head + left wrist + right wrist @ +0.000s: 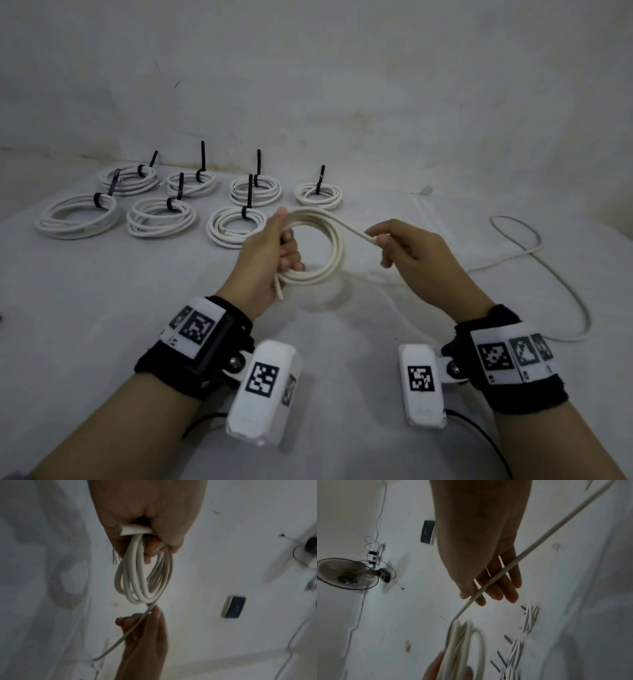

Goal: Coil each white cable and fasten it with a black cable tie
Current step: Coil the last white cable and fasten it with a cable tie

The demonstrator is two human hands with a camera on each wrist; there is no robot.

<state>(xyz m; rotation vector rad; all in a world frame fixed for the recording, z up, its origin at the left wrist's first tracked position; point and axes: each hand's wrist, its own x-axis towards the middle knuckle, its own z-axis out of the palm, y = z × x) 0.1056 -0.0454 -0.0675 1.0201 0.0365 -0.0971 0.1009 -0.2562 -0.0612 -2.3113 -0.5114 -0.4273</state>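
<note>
My left hand [287, 250] grips a coil of white cable [330, 246] of several turns, held upright above the table. One cut end [279, 289] sticks out below the palm. In the left wrist view the coil [142, 574] hangs from the curled fingers [152, 549]. From the top of the coil a strand runs right to my right hand [385, 241], which pinches it between thumb and fingers. The right wrist view shows the strand [513, 562] crossing the fingers [498, 591] towards the coil [462, 639]. The uncoiled tail [534, 260] lies looped on the table at the right.
Several white coils [161, 216], each bound with a black tie [245, 205], lie in two rows at the back left of the white-covered table [102, 291]. A wall [342, 85] rises right behind them. A fan [346, 573] shows in the right wrist view.
</note>
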